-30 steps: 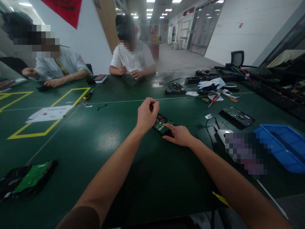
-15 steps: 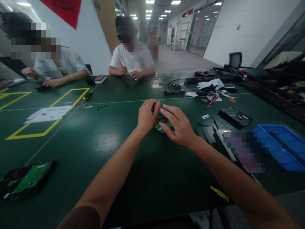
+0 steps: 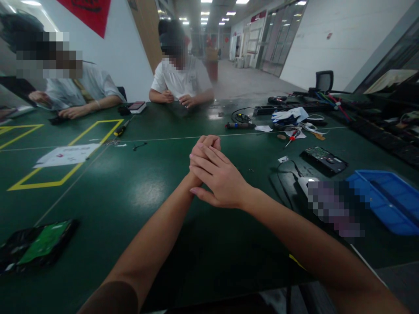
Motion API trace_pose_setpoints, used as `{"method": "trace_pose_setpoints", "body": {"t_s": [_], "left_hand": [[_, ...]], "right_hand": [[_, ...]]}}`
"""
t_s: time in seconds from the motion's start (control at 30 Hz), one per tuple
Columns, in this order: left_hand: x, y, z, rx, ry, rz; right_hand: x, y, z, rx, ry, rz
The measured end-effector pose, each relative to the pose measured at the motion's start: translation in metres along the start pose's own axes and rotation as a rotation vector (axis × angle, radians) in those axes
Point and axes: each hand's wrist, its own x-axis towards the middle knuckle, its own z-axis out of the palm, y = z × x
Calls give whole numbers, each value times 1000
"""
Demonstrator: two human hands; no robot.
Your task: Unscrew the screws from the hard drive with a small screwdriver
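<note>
Now, at the near left, a flat drive (image 3: 39,246) with a glossy green board is lying on the smooth dark-green table (image 3: 131,205). Mid-table, the left hand (image 3: 205,143) is curling into a fist, its contents hidden. The right hand (image 3: 220,179), hovering beside it half a second ago, is lying over it, fingers stretched loose. Together they are now covering the small drive. Rightward, a blue plastic tray (image 3: 386,198) is sitting.

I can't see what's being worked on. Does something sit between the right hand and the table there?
Yes: the left hand, closed in a fist, lies under the right hand, which is laid flat over it. Anything beneath both on the green table is hidden.
</note>
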Motion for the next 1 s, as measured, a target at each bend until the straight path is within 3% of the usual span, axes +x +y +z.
{"method": "trace_pose_setpoints", "body": {"t_s": [0.17,0.37,0.47,0.57,0.67,0.8,0.9,1.0], "left_hand": [[-3,-4,-2,314,64,266],[-7,1,-4,352,-7,254],[-6,1,-3,349,2,263],[-6,2,-3,341,29,263],[-6,3,-5,379,43,249],[-5,6,-7,432,45,305],[-5,8,-7,430,27,326],[-4,7,-7,347,-31,256]], "right_hand": [[-11,-5,-5,17,-24,-16],[-29,-2,-13,125,27,13],[-42,19,-11,135,138,156],[-60,49,2,69,171,378],[-83,74,23,40,81,499],[-106,85,44,31,-80,501],[-114,85,47,39,-98,499],[-117,84,46,29,-124,522]]}}
